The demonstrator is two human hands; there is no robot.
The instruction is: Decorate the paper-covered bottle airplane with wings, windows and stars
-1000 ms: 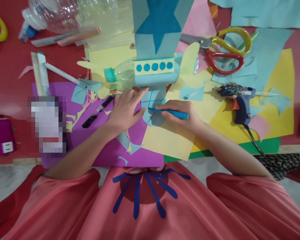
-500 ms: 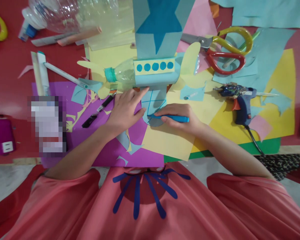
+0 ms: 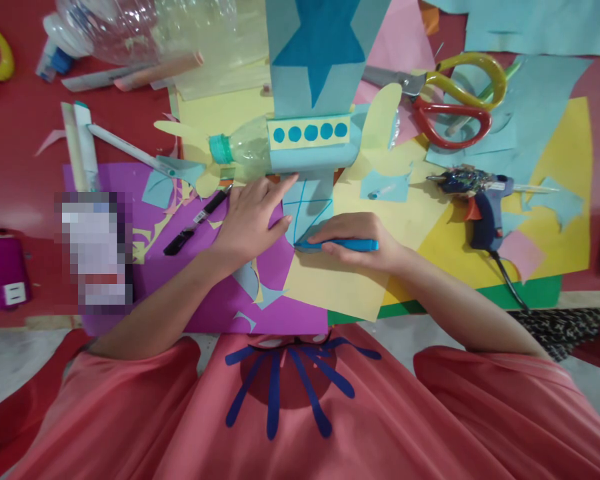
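Note:
My right hand point(image 3: 355, 239) is closed around a blue marker pen point(image 3: 353, 245). Its tip touches the lower left edge of a light-blue paper wing point(image 3: 307, 210), where several blue lines are drawn. My left hand point(image 3: 253, 217) lies with fingers spread, index fingertip on the wing's upper part near the bottle. A plastic bottle point(image 3: 250, 143) with a green cap lies sideways above both hands, wrapped in light-blue paper. On the wrap is a yellow strip point(image 3: 310, 133) with several blue dots. Another wing point(image 3: 320, 60), with a blue star, extends from the bottle's far side. Yellow paper fins point(image 3: 380, 123) stand at its tail.
Scissors point(image 3: 450, 100) and a glue gun point(image 3: 480, 200) lie at right. A black pen point(image 3: 197, 220) rests left of my left hand, beyond it a blurred phone-like object point(image 3: 97, 250). Clear bottles point(image 3: 110, 27) are at upper left. Paper scraps cover purple point(image 3: 290, 307) and yellow sheets.
The marker tip has moved slightly down toward the wing's rounded end, and a blue line now runs farther down its left part. My left hand has stayed in place.

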